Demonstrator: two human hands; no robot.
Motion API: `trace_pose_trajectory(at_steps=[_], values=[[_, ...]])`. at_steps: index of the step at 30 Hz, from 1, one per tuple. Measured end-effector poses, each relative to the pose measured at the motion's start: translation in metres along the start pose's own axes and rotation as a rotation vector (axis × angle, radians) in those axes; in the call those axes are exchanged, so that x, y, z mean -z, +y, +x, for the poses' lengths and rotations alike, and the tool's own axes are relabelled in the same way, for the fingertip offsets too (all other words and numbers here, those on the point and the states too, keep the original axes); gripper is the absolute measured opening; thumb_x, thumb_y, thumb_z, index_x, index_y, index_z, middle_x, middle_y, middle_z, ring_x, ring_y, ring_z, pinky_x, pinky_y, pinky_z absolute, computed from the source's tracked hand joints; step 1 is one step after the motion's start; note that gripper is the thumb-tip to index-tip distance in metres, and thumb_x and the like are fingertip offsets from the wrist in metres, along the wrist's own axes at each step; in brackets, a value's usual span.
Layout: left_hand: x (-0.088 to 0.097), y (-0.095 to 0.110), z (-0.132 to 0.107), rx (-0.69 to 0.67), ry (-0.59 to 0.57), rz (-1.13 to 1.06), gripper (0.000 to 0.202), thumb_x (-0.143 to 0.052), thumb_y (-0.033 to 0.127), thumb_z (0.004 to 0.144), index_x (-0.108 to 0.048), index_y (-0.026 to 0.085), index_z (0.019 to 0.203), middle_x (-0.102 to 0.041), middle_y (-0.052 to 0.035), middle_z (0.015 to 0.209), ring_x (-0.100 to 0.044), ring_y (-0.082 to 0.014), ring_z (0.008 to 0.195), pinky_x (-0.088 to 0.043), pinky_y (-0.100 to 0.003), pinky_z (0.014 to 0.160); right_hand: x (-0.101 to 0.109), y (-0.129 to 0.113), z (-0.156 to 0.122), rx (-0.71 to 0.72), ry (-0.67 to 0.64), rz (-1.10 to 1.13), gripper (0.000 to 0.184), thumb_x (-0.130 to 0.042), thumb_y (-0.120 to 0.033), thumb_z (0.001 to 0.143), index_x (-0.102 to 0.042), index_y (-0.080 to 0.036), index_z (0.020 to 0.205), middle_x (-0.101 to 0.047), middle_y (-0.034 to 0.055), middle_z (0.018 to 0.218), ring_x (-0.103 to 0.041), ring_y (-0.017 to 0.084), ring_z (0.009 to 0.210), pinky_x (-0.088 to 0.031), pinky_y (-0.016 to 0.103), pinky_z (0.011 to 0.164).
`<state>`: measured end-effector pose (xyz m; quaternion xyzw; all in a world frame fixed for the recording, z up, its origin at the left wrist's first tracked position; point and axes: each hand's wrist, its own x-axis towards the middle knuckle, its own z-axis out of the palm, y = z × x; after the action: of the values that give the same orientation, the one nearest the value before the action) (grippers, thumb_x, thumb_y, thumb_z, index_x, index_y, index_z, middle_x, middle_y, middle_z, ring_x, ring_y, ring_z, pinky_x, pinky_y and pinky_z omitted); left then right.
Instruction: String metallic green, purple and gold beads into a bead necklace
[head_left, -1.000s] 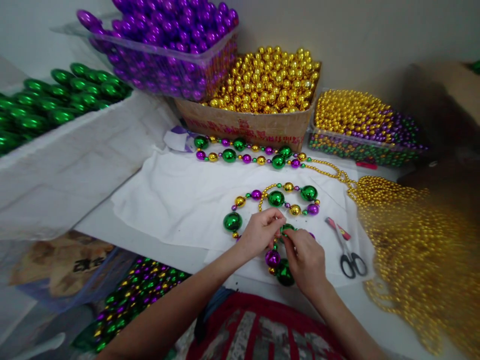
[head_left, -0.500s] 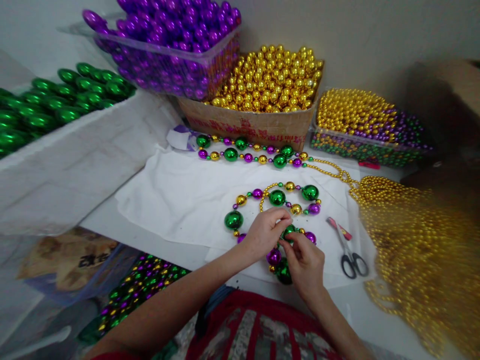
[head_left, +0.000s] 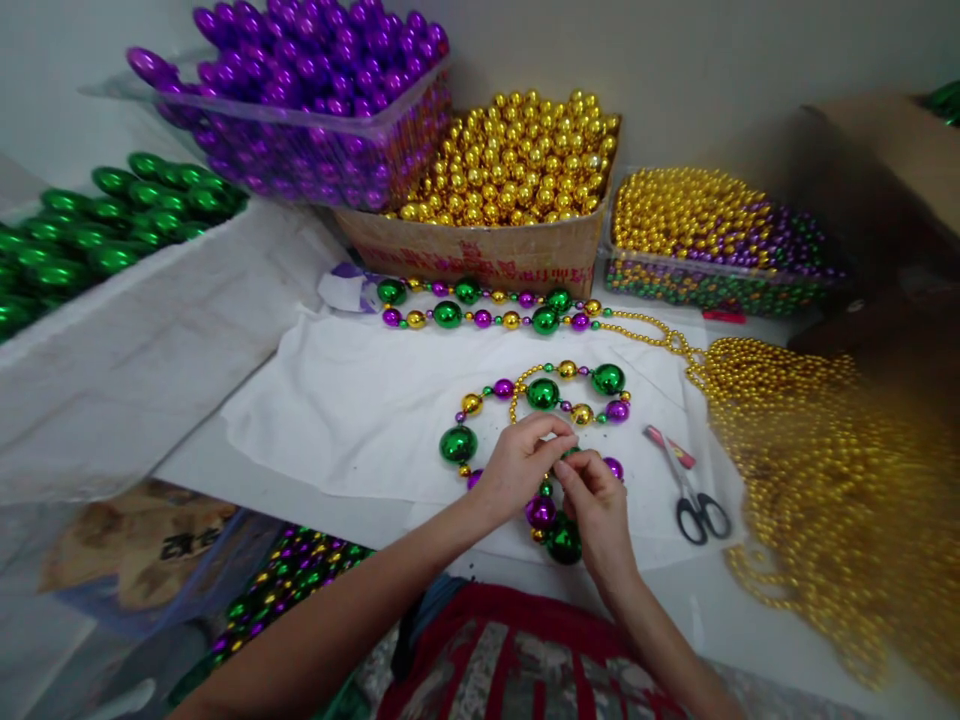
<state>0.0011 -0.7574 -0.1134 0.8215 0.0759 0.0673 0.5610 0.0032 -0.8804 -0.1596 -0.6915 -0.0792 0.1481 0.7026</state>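
Note:
A bead necklace [head_left: 458, 443] of green, purple and gold beads lies in loops on the white cloth [head_left: 330, 420]. Over its near side, my left hand [head_left: 521, 460] is closed in a pinch on the strand. Just to the right, my right hand [head_left: 598, 505] pinches it as well, thumb and forefinger together, close to the left fingertips. The exact spot between the fingers is too small to make out. Large purple and green beads hang below, between the hands. A finished-looking second bead strand [head_left: 448, 314] lies doubled along the far side of the cloth.
Scissors [head_left: 691, 500] lie right of the hands, beside a heap of gold bead chains [head_left: 825, 500]. Behind stand a tub of purple beads [head_left: 300, 130], a carton of gold beads [head_left: 480, 250] and a tub of small mixed beads [head_left: 697, 230]. A white foam box [head_left: 150, 350] with green beads stands left.
The right hand has drawn up closer to the left fingertips, covering the green bead that showed between them. The view has shifted slightly, and both hands still pinch the strand.

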Motion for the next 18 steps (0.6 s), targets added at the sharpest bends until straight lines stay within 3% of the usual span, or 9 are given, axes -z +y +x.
trace_pose_trajectory(at_steps=[3, 6, 9, 11, 15, 18], values=[[0.000, 0.003, 0.002, 0.088, -0.010, -0.062, 0.012, -0.057, 0.027, 0.080, -0.061, 0.018, 0.073, -0.062, 0.0005, 0.072, -0.057, -0.0147, 0.076, -0.045, -0.024, 0.066, 0.002, -0.004, -0.004, 0.069, 0.006, -0.085, 0.016, -0.055, -0.031, 0.086, -0.056, -0.017, 0.077, -0.051, -0.0028, 0.065, -0.047, 0.011, 0.059, -0.035, 0.022, 0.056], [-0.001, 0.003, 0.003, 0.169, -0.035, -0.130, 0.013, -0.058, 0.030, 0.078, -0.060, 0.018, 0.072, -0.059, 0.0014, 0.064, -0.056, -0.0145, 0.070, -0.044, -0.023, 0.058, 0.002, -0.005, -0.008, 0.157, 0.041, -0.230, 0.010, -0.054, -0.027, 0.086, -0.057, -0.018, 0.088, -0.052, -0.0033, 0.063, -0.047, 0.011, 0.056, -0.033, 0.023, 0.055], [-0.003, 0.003, 0.003, 0.222, -0.046, -0.184, 0.014, -0.059, 0.032, 0.078, -0.060, 0.019, 0.074, -0.056, 0.0021, 0.060, -0.055, -0.0136, 0.064, -0.042, -0.022, 0.054, 0.003, 0.000, -0.011, 0.282, 0.108, -0.437, 0.017, -0.053, -0.026, 0.087, -0.055, -0.016, 0.101, -0.053, -0.0039, 0.059, -0.048, 0.012, 0.050, -0.034, 0.024, 0.052], [-0.004, 0.003, 0.002, 0.244, -0.044, -0.206, 0.014, -0.059, 0.032, 0.077, -0.060, 0.019, 0.074, -0.055, 0.0025, 0.059, -0.054, -0.0129, 0.062, -0.041, -0.021, 0.053, 0.005, 0.005, -0.011, 0.317, 0.133, -0.448, 0.020, -0.054, -0.027, 0.087, -0.058, -0.016, 0.103, -0.060, 0.0009, 0.067, -0.054, 0.014, 0.057, -0.038, 0.026, 0.058], [-0.006, 0.001, 0.002, 0.281, -0.055, -0.245, 0.015, -0.059, 0.033, 0.078, -0.059, 0.018, 0.076, -0.052, 0.0035, 0.057, -0.050, -0.0114, 0.056, -0.039, -0.022, 0.051, 0.008, 0.006, -0.010, 0.158, 0.089, -0.196, 0.017, -0.060, -0.031, 0.083, -0.068, -0.016, 0.087, -0.065, 0.0089, 0.082, -0.057, 0.019, 0.080, -0.040, 0.033, 0.079], [0.000, 0.000, 0.001, 0.309, -0.120, -0.296, 0.018, -0.056, 0.035, 0.081, -0.057, 0.018, 0.087, -0.048, 0.0055, 0.056, -0.043, -0.0089, 0.047, -0.034, -0.021, 0.046, 0.012, 0.000, -0.007, 0.040, 0.025, -0.069, 0.017, -0.061, -0.032, 0.082, -0.069, -0.017, 0.081, -0.064, 0.0088, 0.085, -0.054, 0.019, 0.086, -0.041, 0.032, 0.081]])
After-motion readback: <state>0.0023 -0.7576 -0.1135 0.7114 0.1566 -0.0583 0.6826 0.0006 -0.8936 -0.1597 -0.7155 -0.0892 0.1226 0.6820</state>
